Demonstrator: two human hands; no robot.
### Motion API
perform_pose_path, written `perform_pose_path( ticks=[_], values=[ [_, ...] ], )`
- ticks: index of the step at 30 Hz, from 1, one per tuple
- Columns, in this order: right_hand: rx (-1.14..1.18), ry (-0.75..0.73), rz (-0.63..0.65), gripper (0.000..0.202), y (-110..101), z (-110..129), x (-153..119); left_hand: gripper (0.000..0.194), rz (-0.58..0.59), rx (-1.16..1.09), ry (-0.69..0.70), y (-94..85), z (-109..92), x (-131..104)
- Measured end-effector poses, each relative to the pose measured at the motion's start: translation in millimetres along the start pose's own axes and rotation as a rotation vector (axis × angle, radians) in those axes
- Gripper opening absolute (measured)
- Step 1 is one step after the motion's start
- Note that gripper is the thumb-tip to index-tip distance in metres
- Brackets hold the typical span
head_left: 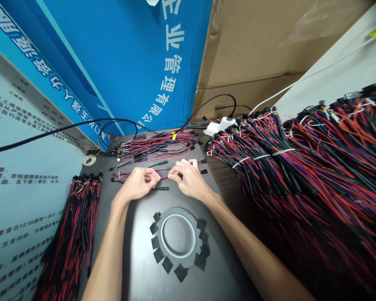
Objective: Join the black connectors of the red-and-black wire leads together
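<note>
Near the middle of the grey table (141, 251), my left hand (141, 183) pinches a thin red wire (164, 177). Across a small gap, my right hand (188, 177) has its fingers closed on the same wire. Part of the wire is hidden behind the fingers. A short black tube (161, 188) lies just below my left fingertips. Beyond the hands lies a pile of red and black wires (156, 144) with a yellow tag (174, 135). Closer to me is a round grey disc (178, 235) with black tape pieces (158, 255) around its edge.
Large wire bundles (269, 167) with white ties fill the right side. Another bundle (81, 221) hangs at the left edge, near a white cord coil (89, 160). White plugs (219, 126) and a black cable (59, 130) lie behind, before a blue panel (128, 62) and cardboard (247, 46).
</note>
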State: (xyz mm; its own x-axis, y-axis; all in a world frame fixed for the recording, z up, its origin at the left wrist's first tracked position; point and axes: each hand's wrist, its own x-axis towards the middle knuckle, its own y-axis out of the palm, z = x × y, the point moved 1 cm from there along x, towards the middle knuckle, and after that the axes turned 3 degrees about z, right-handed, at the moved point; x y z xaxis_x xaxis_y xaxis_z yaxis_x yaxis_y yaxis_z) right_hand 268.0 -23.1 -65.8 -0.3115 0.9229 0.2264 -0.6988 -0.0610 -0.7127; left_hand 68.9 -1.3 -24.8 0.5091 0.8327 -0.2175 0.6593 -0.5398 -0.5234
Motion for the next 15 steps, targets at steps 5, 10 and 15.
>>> perform_pose_path(
  ticks=[5,10,15],
  values=[
    [0.015,0.01,-0.004,0.019,-1.1,-1.8,0.3,0.012,0.003,0.008,-0.019,-3.8,2.8,-1.2],
    [-0.038,0.0,0.004,0.021,-2.5,-3.0,1.6,0.012,-0.015,0.035,0.041,3.1,1.7,3.2],
    [-0.079,-0.064,0.02,0.024,-0.9,2.0,1.0,0.011,-0.041,-0.008,0.031,7.2,4.0,5.1]
  ],
)
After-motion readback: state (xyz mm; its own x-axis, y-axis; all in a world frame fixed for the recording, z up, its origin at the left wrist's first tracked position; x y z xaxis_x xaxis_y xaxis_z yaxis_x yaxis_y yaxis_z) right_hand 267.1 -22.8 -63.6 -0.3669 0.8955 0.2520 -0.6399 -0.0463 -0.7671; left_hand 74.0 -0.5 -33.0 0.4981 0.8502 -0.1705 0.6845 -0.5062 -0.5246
